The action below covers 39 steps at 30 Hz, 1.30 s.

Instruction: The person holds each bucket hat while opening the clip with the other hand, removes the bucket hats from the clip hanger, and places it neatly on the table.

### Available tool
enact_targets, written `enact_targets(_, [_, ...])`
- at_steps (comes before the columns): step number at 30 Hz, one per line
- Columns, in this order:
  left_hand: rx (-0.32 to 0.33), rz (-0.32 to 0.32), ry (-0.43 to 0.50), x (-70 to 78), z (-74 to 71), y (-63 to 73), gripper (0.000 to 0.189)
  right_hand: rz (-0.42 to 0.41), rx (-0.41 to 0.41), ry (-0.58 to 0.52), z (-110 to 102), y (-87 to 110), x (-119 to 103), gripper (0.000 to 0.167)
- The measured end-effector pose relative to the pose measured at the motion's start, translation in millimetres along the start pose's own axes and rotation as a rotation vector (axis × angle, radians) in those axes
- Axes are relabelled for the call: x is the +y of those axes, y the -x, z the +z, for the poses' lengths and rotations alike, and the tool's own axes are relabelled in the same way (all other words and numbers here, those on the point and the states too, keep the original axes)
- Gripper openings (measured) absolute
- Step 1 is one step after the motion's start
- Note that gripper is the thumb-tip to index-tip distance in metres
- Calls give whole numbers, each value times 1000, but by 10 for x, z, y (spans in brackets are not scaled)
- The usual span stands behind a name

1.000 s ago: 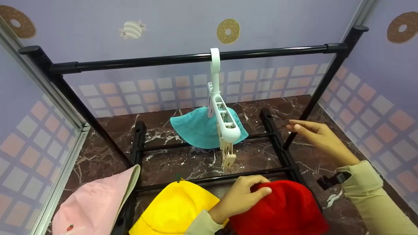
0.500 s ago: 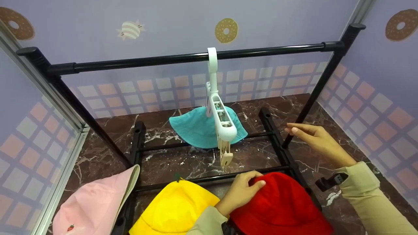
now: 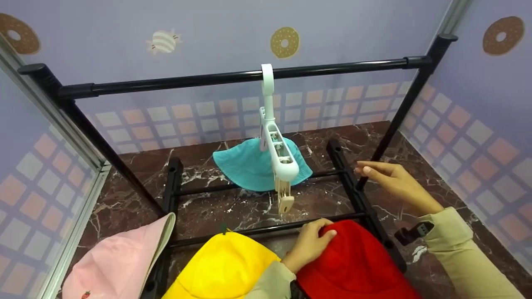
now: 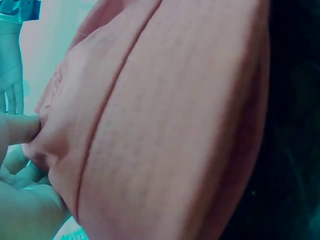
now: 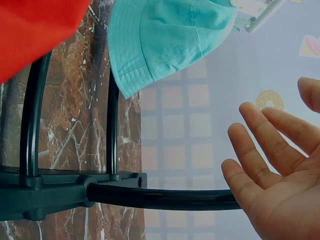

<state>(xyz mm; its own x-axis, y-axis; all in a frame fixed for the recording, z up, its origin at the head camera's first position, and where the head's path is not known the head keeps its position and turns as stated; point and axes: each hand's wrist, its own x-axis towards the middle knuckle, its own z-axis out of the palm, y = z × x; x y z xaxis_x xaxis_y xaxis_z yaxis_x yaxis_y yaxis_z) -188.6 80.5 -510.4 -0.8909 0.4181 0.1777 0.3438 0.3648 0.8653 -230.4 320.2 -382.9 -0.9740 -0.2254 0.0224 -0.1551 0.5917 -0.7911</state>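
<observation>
Over there the person's left hand [image 3: 308, 243] pinches the red hat [image 3: 353, 261] by its crown, thumb against fingers; the hat spreads below and rightward of them, the yellow hat [image 3: 228, 265] leftward; the right hand [image 3: 392, 182], fingers loosely extended, hovers near the rack's right post [image 3: 404, 108].

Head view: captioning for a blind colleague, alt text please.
A person's left hand grips a red hat; left of it are a yellow hat and pink hat. The empty right hand hovers by a black rack whose white hanger partly hides a turquoise hat.
</observation>
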Motion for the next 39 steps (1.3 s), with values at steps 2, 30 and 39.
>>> enact_targets(2, [9,10,-32,-28,19,-6,16,-2,2,-4,14,-9,6,49])
enact_targets(30, [-75,-29,-77,-4,-79,72,45,14,5,-10,116,-74,22,48])
enact_targets(39, [-84,0,6,72,-239,62,51,3,0,-28,126,-120,-21,48])
